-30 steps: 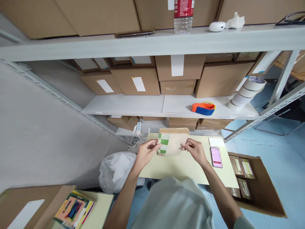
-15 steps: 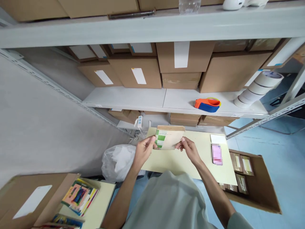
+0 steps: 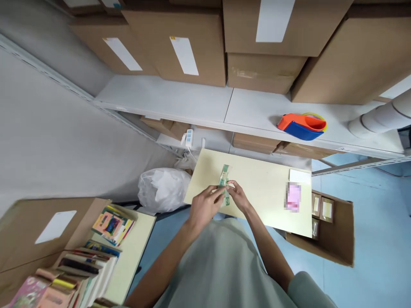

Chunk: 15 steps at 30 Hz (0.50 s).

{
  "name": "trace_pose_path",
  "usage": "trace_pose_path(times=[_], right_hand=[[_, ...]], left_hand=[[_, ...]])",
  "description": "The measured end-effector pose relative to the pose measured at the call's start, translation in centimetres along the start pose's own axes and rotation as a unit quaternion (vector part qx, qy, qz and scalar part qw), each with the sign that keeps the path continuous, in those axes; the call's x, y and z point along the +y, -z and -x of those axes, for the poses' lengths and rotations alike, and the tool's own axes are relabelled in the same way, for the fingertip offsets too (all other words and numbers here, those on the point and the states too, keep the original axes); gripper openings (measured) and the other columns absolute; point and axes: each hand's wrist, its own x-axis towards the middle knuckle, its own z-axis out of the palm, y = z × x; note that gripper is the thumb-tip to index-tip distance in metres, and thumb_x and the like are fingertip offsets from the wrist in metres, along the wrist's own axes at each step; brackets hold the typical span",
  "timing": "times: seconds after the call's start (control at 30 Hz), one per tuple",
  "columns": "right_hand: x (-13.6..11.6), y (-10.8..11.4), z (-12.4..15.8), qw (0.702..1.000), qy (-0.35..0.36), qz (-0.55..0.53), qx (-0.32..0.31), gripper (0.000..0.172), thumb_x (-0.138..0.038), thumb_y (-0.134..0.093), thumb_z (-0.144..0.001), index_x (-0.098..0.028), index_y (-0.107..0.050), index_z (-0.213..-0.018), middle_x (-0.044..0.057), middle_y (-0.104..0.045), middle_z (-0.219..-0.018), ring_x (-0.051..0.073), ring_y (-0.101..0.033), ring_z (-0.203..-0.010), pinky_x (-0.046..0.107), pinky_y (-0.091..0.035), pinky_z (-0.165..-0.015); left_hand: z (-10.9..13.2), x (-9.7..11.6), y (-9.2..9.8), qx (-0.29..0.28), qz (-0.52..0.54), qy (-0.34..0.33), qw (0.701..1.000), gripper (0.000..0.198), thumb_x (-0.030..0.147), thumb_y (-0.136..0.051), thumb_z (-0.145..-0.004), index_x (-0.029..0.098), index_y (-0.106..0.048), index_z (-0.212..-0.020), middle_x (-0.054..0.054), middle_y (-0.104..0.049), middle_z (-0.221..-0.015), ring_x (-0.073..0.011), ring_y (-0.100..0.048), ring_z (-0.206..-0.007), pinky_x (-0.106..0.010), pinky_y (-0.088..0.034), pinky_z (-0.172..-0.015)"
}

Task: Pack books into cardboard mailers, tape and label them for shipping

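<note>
My left hand (image 3: 205, 205) and my right hand (image 3: 236, 196) meet over the pale yellow table (image 3: 266, 188). Both pinch a thin green-and-white packet (image 3: 224, 179), seen edge-on as a narrow strip standing up from my fingers. The fingers of both hands are curled closed around its lower end. A phone with a pink screen (image 3: 293, 197) lies on the table to the right of my hands, with a white card (image 3: 299, 176) just beyond it.
A shelf (image 3: 192, 100) ahead carries cardboard boxes (image 3: 180, 42), an orange-and-blue tape dispenser (image 3: 302, 126) and tape rolls (image 3: 379, 117). An open carton (image 3: 334, 235) sits right of the table, a white bag (image 3: 163, 189) left of it. Stacked books (image 3: 83, 265) lie at lower left.
The packet has turned from facing me flat to edge-on, and both hands have drawn close together on it. My view has tilted down toward the table and books.
</note>
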Motion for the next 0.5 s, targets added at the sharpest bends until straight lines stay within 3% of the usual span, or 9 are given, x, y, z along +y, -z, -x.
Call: trace_pose_path(times=[0.1,0.23,0.37,0.5], right_hand=[[2.2,-0.8,-0.2,0.999,-0.034,-0.042,0.004,0.062,-0.069,-0.088,-0.078,-0.025,-0.061,-0.113,0.000,-0.077,-0.085,0.021,-0.069,-0.074,0.032,-0.055,-0.073],[3.8,-1.6,-0.2,0.996,-0.056,-0.046,0.050,0.062,-0.066,-0.092,-0.073,-0.024,-0.062,-0.107,0.001,-0.078,-0.082,0.021,-0.072,-0.075,0.036,-0.060,-0.081],[5.1,-2.2,-0.9,0.987,-0.083,-0.031,0.133,0.068,-0.064,-0.098,-0.064,-0.024,-0.060,-0.104,0.001,-0.079,-0.078,0.022,-0.074,-0.075,0.042,-0.062,-0.086],[6.3,-3.1,-2.8,0.976,-0.099,0.074,0.179,0.064,-0.061,-0.096,-0.064,-0.020,-0.069,-0.104,0.007,-0.083,-0.083,0.027,-0.077,-0.080,0.046,-0.064,-0.085]], left_hand=[[0.7,-0.5,-1.7,-0.023,-0.064,-0.024,0.997,0.035,0.023,-0.065,-0.101,0.035,-0.083,-0.130,-0.007,-0.082,-0.120,-0.0225,-0.075,-0.095,-0.028,-0.055,-0.076],[0.4,-3.1,-2.0,-0.041,-0.058,-0.018,0.997,0.041,0.023,-0.063,-0.102,0.034,-0.077,-0.140,-0.008,-0.082,-0.116,-0.0241,-0.074,-0.094,-0.028,-0.053,-0.076],[-0.6,-8.6,-1.5,-0.059,0.000,0.038,0.998,0.056,0.026,-0.067,-0.100,0.028,-0.064,-0.155,-0.010,-0.082,-0.117,-0.0274,-0.077,-0.098,-0.030,-0.054,-0.083],[-1.7,-15.8,-2.0,-0.086,0.063,0.115,0.988,0.051,0.028,-0.066,-0.100,0.024,-0.068,-0.151,-0.011,-0.084,-0.119,-0.0291,-0.079,-0.094,-0.033,-0.056,-0.086]])
